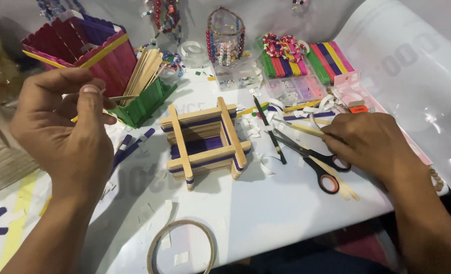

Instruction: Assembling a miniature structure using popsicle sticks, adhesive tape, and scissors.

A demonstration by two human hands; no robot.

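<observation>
While the left hand (pixel 65 132) pinches a thin wooden stick (pixel 124 97), the right hand (pixel 370 142) lies curled on plain sticks (pixel 306 130) beside scissors (pixel 311 160) on the table (pixel 266 213). Stick looks light, stiff, snappable; best gripped mid-length.

Natural-wood and purple sticks stripe the square stick frame (pixel 205 142); the stick box (pixel 91 48) behind shows red, purple and yellow. Green holder (pixel 144 106), black scissors (pixel 311 157) with red-lined handles, white bench (pixel 266 213).
</observation>
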